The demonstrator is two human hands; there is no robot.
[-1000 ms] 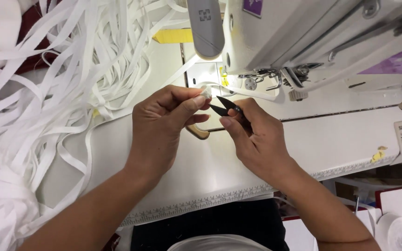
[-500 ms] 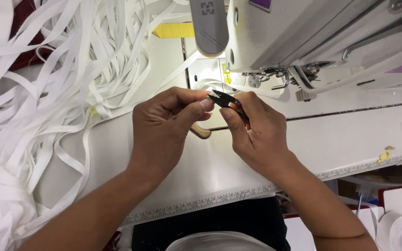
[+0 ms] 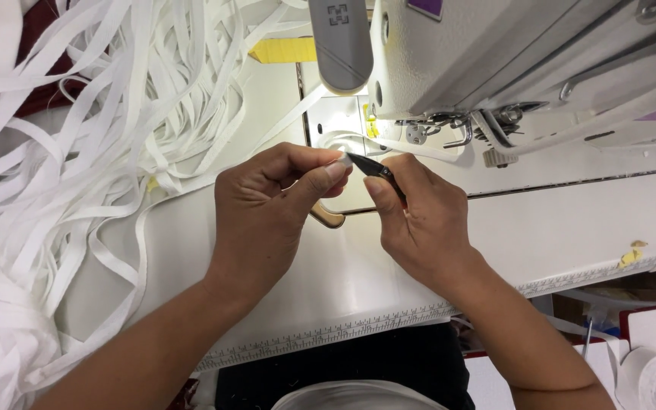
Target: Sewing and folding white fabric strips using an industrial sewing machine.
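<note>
Left hand (image 3: 267, 209): curled into a pinch, thumb and forefinger pressed on the end of a white strap (image 3: 341, 161), just beside the right hand.
Right hand (image 3: 419, 220): closed round a pair of small black thread snips (image 3: 373, 168), blades pointing toward the left thumb.
Thread snips: tip touching or all but touching the pinched strap end (too small to tell which); blades narrow, nearly shut.
White strap: from the left fingertips looping up and right, away from both hands, toward the presser foot (image 3: 419, 130).
Strap pile (image 3: 62, 175): heaped in a loose tangle to the left of the left hand and forearm, spilling over the table edge.
Sewing machine (image 3: 510, 61): white, above and right of the right hand, well apart from the fingers.
Table (image 3: 556, 235): white, under both hands, a printed ruler strip along the near edge below the wrists.
Brown curved piece (image 3: 328, 219): lying on the table between the two hands, partly hidden by the left thumb.
Yellow tag (image 3: 282, 50): above the left hand, beside the pile.
</note>
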